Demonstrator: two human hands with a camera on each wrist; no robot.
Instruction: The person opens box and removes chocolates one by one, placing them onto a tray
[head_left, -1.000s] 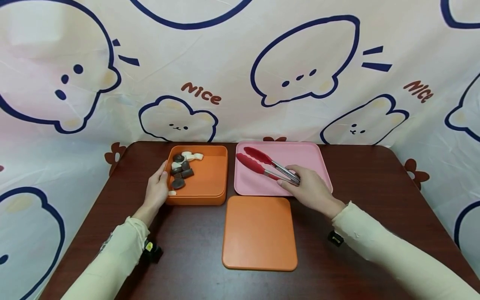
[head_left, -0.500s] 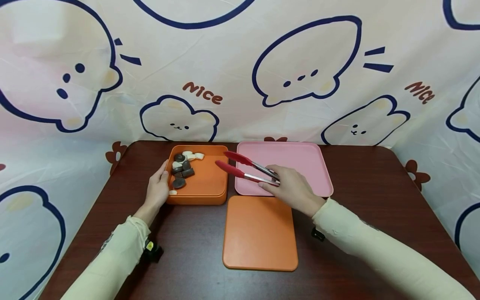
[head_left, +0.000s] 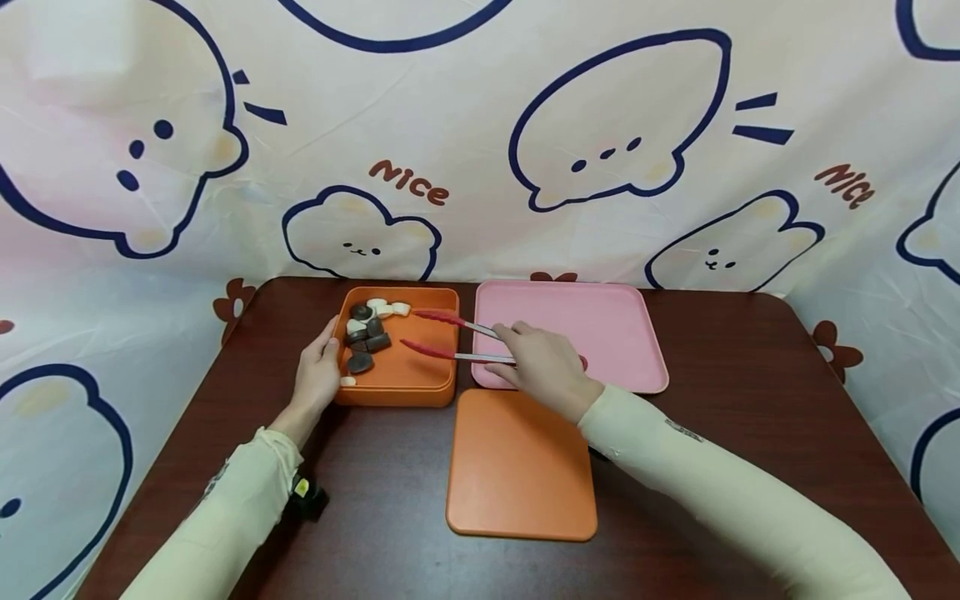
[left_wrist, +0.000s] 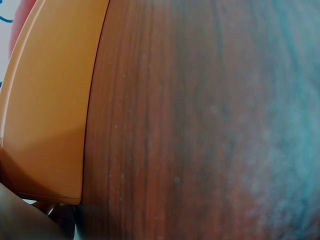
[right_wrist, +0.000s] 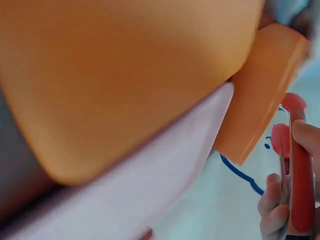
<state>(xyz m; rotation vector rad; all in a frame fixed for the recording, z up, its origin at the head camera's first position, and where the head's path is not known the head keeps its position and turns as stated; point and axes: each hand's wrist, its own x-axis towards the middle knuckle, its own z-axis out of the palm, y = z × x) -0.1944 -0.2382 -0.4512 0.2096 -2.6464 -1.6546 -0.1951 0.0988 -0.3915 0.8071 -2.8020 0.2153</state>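
My left hand [head_left: 318,375] holds the left side of an orange box [head_left: 427,367], thumb at the rim; its other fingers are mostly hidden. Several dark grey and white pieces [head_left: 367,333] lie along the box's left part, their kind unclear. In my right hand [head_left: 543,362] are red-tipped metal tongs [head_left: 483,357]. Their spread red tips hang over the box's right half with nothing between them, to the right of the pieces. The right wrist view shows fingers and thumb round the tongs' red handle [right_wrist: 302,190]. Only a sliver of the left hand [left_wrist: 25,220] shows beneath the box's corner in the left wrist view.
A pink tray [head_left: 615,333] lies right of the box, partly under my right hand. In front of it, a flat orange lid [head_left: 521,475] rests on the dark wooden table [head_left: 720,358]. A patterned cloth [head_left: 480,150] hangs behind the table.
The right hand has carried the tongs leftward from above the pink tray, so their tips now hang over the orange box. The tips have spread wider. My left hand stays at the box.
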